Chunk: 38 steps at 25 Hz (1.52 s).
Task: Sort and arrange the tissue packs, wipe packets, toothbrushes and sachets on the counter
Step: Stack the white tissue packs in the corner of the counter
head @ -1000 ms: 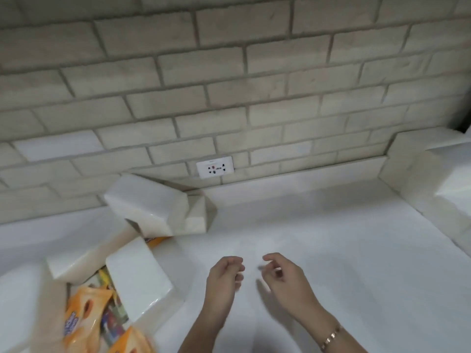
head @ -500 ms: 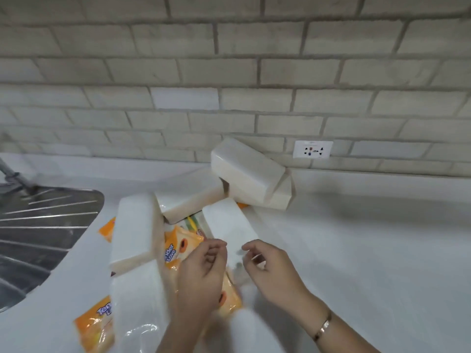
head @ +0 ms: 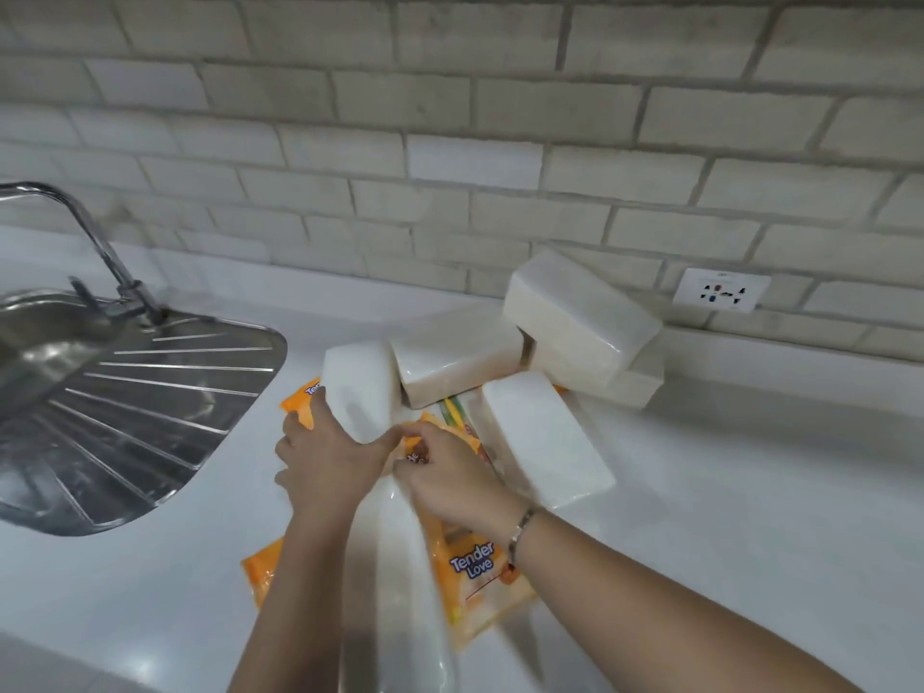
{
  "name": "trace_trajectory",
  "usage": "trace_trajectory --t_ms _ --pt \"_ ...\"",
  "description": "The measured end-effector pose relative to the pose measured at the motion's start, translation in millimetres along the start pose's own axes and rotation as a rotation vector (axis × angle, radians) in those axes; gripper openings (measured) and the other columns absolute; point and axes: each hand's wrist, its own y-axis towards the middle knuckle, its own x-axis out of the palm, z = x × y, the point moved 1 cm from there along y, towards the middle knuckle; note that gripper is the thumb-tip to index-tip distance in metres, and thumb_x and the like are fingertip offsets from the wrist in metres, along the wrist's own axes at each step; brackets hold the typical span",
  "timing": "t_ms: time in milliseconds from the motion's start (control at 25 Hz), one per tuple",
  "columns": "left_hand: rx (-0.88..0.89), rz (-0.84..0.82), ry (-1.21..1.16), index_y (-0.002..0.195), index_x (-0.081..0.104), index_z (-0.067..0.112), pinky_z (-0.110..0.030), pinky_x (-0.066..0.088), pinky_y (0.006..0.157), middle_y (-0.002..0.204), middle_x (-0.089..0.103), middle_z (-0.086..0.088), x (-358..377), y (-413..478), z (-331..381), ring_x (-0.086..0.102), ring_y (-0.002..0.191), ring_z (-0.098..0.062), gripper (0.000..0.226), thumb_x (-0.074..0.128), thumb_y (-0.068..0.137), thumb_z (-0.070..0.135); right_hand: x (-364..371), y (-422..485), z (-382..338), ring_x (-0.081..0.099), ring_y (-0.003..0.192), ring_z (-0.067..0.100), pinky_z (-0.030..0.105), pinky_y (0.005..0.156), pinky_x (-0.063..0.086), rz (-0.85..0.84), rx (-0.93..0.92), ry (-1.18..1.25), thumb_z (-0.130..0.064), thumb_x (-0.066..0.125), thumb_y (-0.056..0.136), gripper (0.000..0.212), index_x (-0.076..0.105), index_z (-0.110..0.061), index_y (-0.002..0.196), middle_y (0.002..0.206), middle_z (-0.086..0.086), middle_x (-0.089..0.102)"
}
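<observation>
Several white tissue packs lie heaped on the white counter point(head: 725, 492): one upright point(head: 360, 387), one behind it point(head: 455, 362), one tilted on top point(head: 580, 312), one flat to the right point(head: 545, 437), and a blurred one in the foreground point(head: 400, 592). My left hand point(head: 325, 462) wraps the lower end of the upright pack. My right hand point(head: 445, 477) reaches in beside the left thumb, fingertips at that pack's lower corner and over an orange wipe packet point(head: 425, 455); its grip is unclear. Another orange "Tender Love" packet point(head: 475, 572) lies under my right wrist. Yellow-green toothbrush packaging point(head: 452, 410) pokes out between packs.
A steel sink with a ribbed drainboard point(head: 125, 402) and a faucet point(head: 90, 232) fills the left. More orange packets lie at the left of the heap point(head: 300, 397) and near the front point(head: 260, 577). A wall socket point(head: 720, 290) sits in the brick backsplash at the right.
The view has swung left, bringing the sink and faucet into sight. My hands moved forward into the heap; the left hand has closed around the upright tissue pack.
</observation>
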Motion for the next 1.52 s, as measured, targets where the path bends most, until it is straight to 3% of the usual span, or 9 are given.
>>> trace_trajectory --t_ms 160,280,480,800,880,1000,1160,1320,1520 --pt "-0.110 -0.171 -0.059 0.153 0.012 0.026 -0.049 0.044 0.097 0.134 0.048 -0.018 3 17 -11 0.049 0.127 -0.043 0.128 0.081 0.056 0.073 20 22 -5 0.051 0.068 0.017 0.029 0.055 0.038 -0.064 0.127 0.114 -0.019 0.045 0.095 0.014 0.055 -0.018 0.105 0.086 0.000 0.056" --pt "-0.134 -0.194 -0.189 0.126 0.036 0.013 -0.043 0.053 0.087 0.113 0.059 -0.010 7 22 -20 0.061 0.108 -0.035 0.097 0.083 0.056 0.062 26 23 -3 0.056 0.084 0.020 0.033 0.067 0.041 -0.080 0.153 0.220 -0.021 0.044 0.094 0.031 0.059 -0.017 0.121 0.111 0.006 0.065" --pt "-0.090 0.053 -0.308 0.116 0.048 0.005 -0.044 0.053 0.077 0.104 0.063 -0.016 9 15 -22 0.062 0.100 -0.039 0.081 0.080 0.062 0.056 30 26 -4 0.056 0.122 0.016 0.028 0.097 0.044 -0.066 0.125 0.358 -0.034 0.054 0.092 0.046 0.060 -0.023 0.136 0.127 -0.006 0.062" --pt "0.141 0.378 -0.580 0.121 0.055 0.028 -0.040 0.050 0.090 0.111 0.064 0.003 -6 -32 -5 0.060 0.109 -0.024 0.055 0.079 0.072 0.036 0 2 -15 0.061 0.108 0.001 0.014 0.082 0.048 0.088 0.029 0.588 -0.028 0.065 0.095 0.032 0.059 -0.035 0.126 0.123 -0.011 0.061" --pt "0.205 0.387 -0.694 0.124 0.054 0.041 -0.032 0.051 0.088 0.111 0.064 0.016 -14 -53 9 0.065 0.101 -0.008 0.059 0.083 0.073 0.034 -20 -8 -13 0.057 0.119 0.006 0.025 0.097 0.051 0.181 0.001 0.647 -0.041 0.073 0.089 0.053 0.049 -0.042 0.137 0.132 -0.010 0.054" --pt "0.391 0.205 -0.818 0.122 0.051 0.056 -0.027 0.054 0.085 0.114 0.064 0.028 -15 -78 37 0.067 0.102 0.001 0.069 0.086 0.065 0.039 -54 -26 -4 0.057 0.129 0.011 0.035 0.107 0.049 0.234 -0.105 0.845 -0.048 0.082 0.079 0.093 0.025 -0.048 0.152 0.147 -0.007 0.049" --pt "0.714 -0.035 -0.685 0.141 0.049 0.037 -0.027 0.048 0.097 0.132 0.058 0.019 6 -109 79 0.057 0.124 -0.007 0.088 0.093 0.064 0.037 -102 -53 15 0.071 0.114 0.023 0.046 0.097 0.058 0.428 -0.208 1.040 -0.027 0.091 0.070 0.083 0.045 -0.029 0.140 0.128 0.003 0.071" --pt "0.512 -0.374 -1.058 0.138 0.050 0.032 -0.029 0.055 0.095 0.128 0.064 0.020 41 -143 126 0.064 0.119 -0.009 0.075 0.080 0.071 0.046 -152 -86 57 0.072 0.111 0.032 0.056 0.099 0.056 0.637 -0.194 1.102 -0.022 0.087 0.074 0.069 0.054 -0.016 0.134 0.123 0.011 0.073" --pt "0.260 -0.821 -1.181 0.131 0.059 0.031 -0.053 0.059 0.088 0.123 0.073 -0.002 99 -201 198 0.072 0.110 -0.023 0.062 0.080 0.074 0.044 -204 -134 103 0.071 0.113 0.033 0.057 0.101 0.054 0.810 -0.178 1.103 -0.027 0.085 0.076 0.064 0.059 -0.017 0.134 0.125 0.013 0.073"
